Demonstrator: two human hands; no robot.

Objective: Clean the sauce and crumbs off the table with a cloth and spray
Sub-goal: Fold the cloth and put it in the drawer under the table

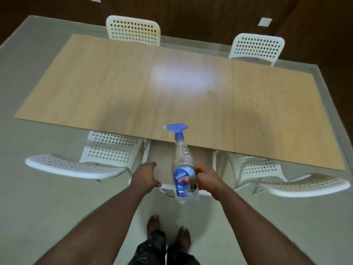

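Note:
My right hand grips a clear spray bottle by its lower body, over the blue label. The bottle stands upright in the air with its blue trigger head level with the near edge of the wooden table. My left hand rests on the back of a white chair right in front of me, fingers curved over its top rail. The tabletop shows a pale glare patch in the middle. No cloth, sauce or crumbs can be made out in this view.
White perforated chairs stand round the table: one at the near left, one at the near right, and two at the far side. Pale floor surrounds the table. My bare feet stand just behind the middle chair.

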